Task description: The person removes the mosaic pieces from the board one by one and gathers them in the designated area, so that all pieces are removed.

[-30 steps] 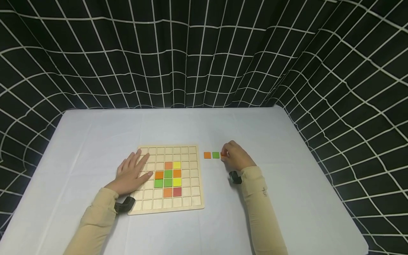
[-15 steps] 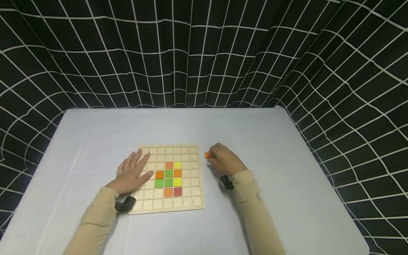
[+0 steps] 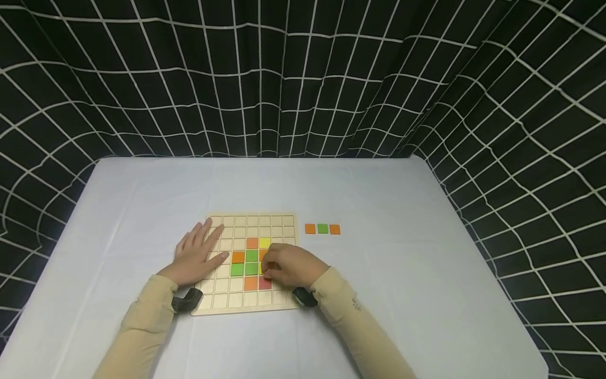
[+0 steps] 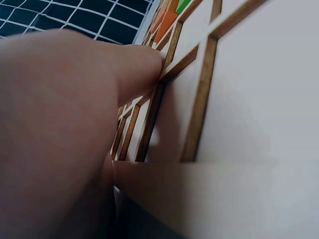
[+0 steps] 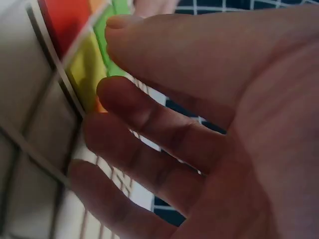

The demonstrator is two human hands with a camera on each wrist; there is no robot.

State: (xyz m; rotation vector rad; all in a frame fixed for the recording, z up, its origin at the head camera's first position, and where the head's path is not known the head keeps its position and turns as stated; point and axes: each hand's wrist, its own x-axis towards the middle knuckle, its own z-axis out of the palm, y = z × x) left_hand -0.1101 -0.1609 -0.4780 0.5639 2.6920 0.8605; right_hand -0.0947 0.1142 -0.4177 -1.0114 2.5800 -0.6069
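My left hand (image 3: pixel 193 260) lies flat with spread fingers on the left side of a wooden grid board (image 3: pixel 258 221). In the left wrist view its thumb (image 4: pixel 134 69) rests against the board's raised dividers. My right hand (image 3: pixel 294 264) is over the right half of the board, fingers loosely bent. The right wrist view shows its thumb and fingertips apart, with nothing between them, close to a yellow tile (image 5: pixel 84 69), a red tile (image 5: pixel 65 22) and a green tile (image 5: pixel 102 37). The right hand partly covers the right column of coloured tiles in the head view.
Right of the board, an orange tile (image 3: pixel 310 229), a green tile (image 3: pixel 323 229) and another orange tile (image 3: pixel 334 229) lie in a row on the white table (image 3: pixel 402 263). A black curtain with white grid lines (image 3: pixel 293 79) surrounds the far side and right.
My right hand has moved left from the rightmost loose tile, past the other two, to over the board. The three loose tiles are uncovered now. My left hand has stayed put.
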